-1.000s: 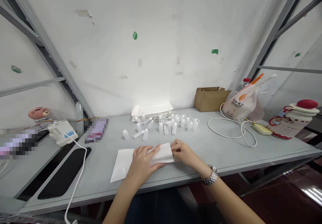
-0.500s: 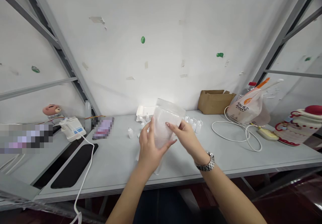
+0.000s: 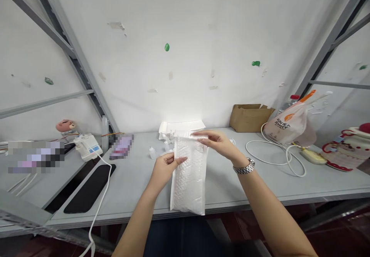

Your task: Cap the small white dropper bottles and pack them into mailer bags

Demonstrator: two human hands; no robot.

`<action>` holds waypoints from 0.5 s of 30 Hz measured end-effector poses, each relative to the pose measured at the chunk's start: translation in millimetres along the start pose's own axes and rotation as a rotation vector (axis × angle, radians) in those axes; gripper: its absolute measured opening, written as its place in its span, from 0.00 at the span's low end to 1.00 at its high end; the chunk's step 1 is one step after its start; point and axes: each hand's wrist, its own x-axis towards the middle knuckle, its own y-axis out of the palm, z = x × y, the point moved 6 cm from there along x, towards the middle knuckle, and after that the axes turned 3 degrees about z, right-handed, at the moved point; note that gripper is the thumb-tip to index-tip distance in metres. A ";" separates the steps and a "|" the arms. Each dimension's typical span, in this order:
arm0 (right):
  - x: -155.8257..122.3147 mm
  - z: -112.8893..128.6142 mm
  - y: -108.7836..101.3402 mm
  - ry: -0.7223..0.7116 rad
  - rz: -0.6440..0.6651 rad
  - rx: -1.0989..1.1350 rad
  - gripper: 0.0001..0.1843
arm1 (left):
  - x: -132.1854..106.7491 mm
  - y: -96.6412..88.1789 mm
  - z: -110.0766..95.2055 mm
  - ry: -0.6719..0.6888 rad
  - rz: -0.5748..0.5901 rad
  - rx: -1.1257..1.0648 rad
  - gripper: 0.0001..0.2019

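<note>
A white bubble mailer (image 3: 189,176) hangs upright in front of me, its lower end near the table's front edge. My left hand (image 3: 167,168) is closed on its left side, thumb across the front. At the top, the fingers of my right hand (image 3: 215,141) are pressed together on the upper edge; a metal watch is on that wrist. Behind the mailer, small white squeeze bottles (image 3: 152,153) stand on the table, partly hidden. A flat white stack (image 3: 190,125) lies against the wall. What is inside the mailer does not show.
To the right are a cardboard box (image 3: 251,118), a plastic carrier bag (image 3: 286,126), a coiled white cable (image 3: 268,163) and a red-and-white jar (image 3: 347,149). On the left lie a phone (image 3: 121,147), a black pad (image 3: 89,189) and a power strip (image 3: 88,147) with its cable.
Both hands held a translucent plastic bag, which I can no longer make out. Now they hold the white bubble mailer, my left hand lower left and my right hand at its top.
</note>
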 end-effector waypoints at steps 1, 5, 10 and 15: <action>-1.3 -3.4 -0.1 0.031 0.015 -0.013 0.13 | 0.4 0.3 1.3 0.006 -0.004 0.014 0.17; -6.4 -13.8 -6.1 0.104 -0.078 -0.069 0.15 | -1.5 5.1 4.6 0.007 0.033 0.074 0.16; -10.0 -10.7 -5.8 0.151 0.043 -0.090 0.24 | -7.7 8.0 0.9 0.027 0.034 0.207 0.15; -14.5 7.7 -10.3 0.130 0.190 -0.246 0.18 | -14.7 10.8 -9.3 0.063 0.036 0.321 0.15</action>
